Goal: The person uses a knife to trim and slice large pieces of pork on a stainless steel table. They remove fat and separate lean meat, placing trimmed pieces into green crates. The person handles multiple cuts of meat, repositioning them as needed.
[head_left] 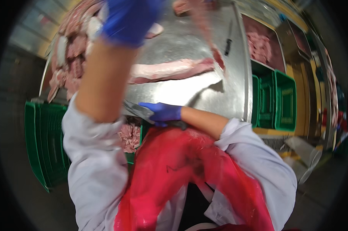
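Beside piled meat cuts (74,52), a blurred, blue-gloved left hand (131,21) is raised, its grip impossible to tell. A dark grey object (139,111) is touched by the gloved right hand (164,112); whether it is clamped cannot be told. Mid-table, a fatty meat strip (170,71), likely heavy, soft and slippery, is best supported at both ends. The steel table (174,44) is flanked by green crates (285,100).

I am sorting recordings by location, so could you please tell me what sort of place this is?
Most likely a meat-cutting room: a pile of raw meat at the left, a long strip of meat on a metal worktable, and green plastic crates around it.
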`<action>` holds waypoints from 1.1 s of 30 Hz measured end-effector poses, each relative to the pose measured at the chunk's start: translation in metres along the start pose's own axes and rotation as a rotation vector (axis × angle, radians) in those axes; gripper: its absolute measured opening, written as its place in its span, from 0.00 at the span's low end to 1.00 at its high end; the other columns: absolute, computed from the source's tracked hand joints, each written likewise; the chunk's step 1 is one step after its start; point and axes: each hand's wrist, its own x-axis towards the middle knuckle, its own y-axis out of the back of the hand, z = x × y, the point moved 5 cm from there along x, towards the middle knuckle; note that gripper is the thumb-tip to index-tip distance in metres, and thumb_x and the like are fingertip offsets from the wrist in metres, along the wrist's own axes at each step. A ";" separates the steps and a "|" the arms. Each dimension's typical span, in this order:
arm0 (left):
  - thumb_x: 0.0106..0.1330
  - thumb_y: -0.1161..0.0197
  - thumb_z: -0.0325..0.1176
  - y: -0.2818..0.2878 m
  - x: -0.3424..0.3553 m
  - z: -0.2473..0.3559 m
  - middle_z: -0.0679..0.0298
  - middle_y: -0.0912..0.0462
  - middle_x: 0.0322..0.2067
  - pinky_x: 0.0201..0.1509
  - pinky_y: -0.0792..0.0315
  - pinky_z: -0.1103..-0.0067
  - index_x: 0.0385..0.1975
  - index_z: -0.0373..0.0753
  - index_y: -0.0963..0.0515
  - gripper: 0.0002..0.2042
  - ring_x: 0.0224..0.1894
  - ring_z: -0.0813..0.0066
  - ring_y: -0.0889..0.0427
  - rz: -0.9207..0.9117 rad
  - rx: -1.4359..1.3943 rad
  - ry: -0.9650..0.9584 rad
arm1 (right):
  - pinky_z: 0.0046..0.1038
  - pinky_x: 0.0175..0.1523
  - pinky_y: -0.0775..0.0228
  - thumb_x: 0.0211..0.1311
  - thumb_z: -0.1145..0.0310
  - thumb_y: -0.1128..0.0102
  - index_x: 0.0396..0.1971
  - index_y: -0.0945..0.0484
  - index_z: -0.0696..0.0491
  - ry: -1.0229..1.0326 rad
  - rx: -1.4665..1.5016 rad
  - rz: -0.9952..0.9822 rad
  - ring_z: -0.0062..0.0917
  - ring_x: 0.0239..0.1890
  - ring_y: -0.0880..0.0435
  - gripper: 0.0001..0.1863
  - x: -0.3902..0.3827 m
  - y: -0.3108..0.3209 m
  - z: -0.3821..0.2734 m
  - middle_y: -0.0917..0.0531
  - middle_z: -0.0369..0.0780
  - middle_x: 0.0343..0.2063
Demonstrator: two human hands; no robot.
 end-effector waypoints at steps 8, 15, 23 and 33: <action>0.70 0.40 0.38 0.306 -0.431 -0.049 0.59 0.20 0.44 0.48 0.25 0.70 0.45 0.34 0.24 0.13 0.41 0.65 0.22 0.463 0.861 0.948 | 0.26 0.28 0.24 0.60 0.78 0.42 0.73 0.43 0.57 -0.314 0.303 0.184 0.24 0.22 0.17 0.39 -0.306 0.028 0.150 0.18 0.43 0.29; 0.56 0.33 0.36 -0.041 -0.334 -0.249 0.43 0.27 0.62 0.70 0.35 0.57 0.59 0.34 0.25 0.28 0.64 0.41 0.29 -0.654 0.978 0.639 | 0.24 0.26 0.25 0.67 0.77 0.42 0.76 0.46 0.47 -0.031 0.726 1.029 0.21 0.21 0.22 0.40 -0.420 0.025 0.182 0.19 0.42 0.32; 0.77 0.56 0.52 0.012 -0.361 -0.460 0.37 0.16 0.46 0.57 0.24 0.60 0.47 0.31 0.17 0.29 0.52 0.40 0.18 -0.539 1.030 1.231 | 0.23 0.28 0.25 0.68 0.80 0.44 0.78 0.48 0.45 -0.015 0.606 1.148 0.19 0.22 0.23 0.41 -0.400 0.030 0.203 0.20 0.40 0.32; 0.61 0.38 0.36 -0.013 -0.366 -0.305 0.52 0.17 0.31 0.54 0.29 0.59 0.39 0.37 0.21 0.11 0.41 0.51 0.18 -0.560 1.654 0.665 | 0.45 0.54 0.28 0.74 0.65 0.54 0.76 0.39 0.41 -0.280 -0.320 0.908 0.49 0.42 0.18 0.31 -0.320 0.058 0.172 0.19 0.57 0.40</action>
